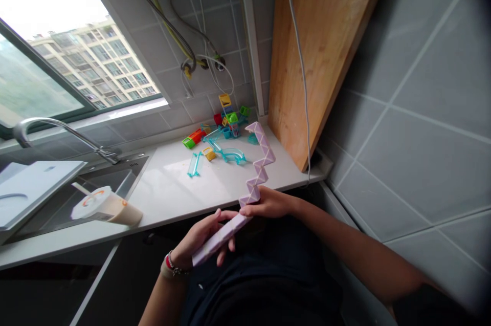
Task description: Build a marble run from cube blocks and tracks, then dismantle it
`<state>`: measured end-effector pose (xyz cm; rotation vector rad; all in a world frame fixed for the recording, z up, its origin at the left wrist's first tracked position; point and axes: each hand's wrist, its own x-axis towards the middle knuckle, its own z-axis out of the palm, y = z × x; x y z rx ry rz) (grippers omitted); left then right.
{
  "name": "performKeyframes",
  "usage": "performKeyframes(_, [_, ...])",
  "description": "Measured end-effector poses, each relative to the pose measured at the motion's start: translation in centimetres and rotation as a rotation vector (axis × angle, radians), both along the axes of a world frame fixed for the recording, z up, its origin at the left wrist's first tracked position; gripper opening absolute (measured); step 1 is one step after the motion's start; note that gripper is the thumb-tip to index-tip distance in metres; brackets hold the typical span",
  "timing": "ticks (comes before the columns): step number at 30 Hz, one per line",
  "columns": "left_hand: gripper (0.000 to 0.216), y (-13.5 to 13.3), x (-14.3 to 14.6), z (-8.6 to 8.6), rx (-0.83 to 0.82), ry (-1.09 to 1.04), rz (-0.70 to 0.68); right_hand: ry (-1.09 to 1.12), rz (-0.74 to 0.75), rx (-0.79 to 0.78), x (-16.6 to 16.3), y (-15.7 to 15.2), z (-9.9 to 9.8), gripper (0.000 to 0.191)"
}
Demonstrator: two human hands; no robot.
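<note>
At the far left, a flat white rectangular panel [42, 177] is laid over the stainless-steel sink [132, 167], likely to be kept off the worktop. Beside the sink, a clear plastic cup of beige drink with a white straw [118, 208] is set near the front edge of the white countertop [164, 177], presumably within easy reach.

The straight end of a lilac snake puzzle of triangular wedges [220, 239] is loosely held in the left hand [203, 236], apparently so that its length is steadied; the palm is turned inward, and the fingers are spread and curled around the strip.

Turquoise plastic track pieces [195, 165] and a red-and-green block [194, 138] are scattered farther back, seemingly pushed clear of the hands.

The puzzle, held in front of the counter, is pinched near its middle by the right hand [268, 203], where the zigzag half begins; the thumb is laid along it, and the forearm is brought in from the right. A thick wooden board [322, 44] is leaned against the wall.
</note>
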<state>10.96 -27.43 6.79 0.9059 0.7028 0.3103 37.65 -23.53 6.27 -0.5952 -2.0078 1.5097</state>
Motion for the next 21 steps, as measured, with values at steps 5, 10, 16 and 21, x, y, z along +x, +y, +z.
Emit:
performKeyframes(5, [0.038,-1.1,0.9,-1.6,0.211,-0.106,0.360,0.088,-0.190,-0.330,-0.4,-0.1,-0.3,0.041])
performKeyframes(10, [0.036,-2.4,4.8,-0.7,0.512,0.057,0.474,0.099,-0.052,-0.271,-0.3,-0.3,-0.2,0.042])
performKeyframes(16, [0.035,-2.9,6.8,-0.1,0.291,-0.075,0.525,0.035,0.103,-0.014,1.0,0.0,1.5,0.038])
performKeyframes(21, [0.031,-2.6,6.6,-0.4,0.248,-0.070,0.580,-0.042,0.050,0.002,0.9,0.0,1.7,0.036])
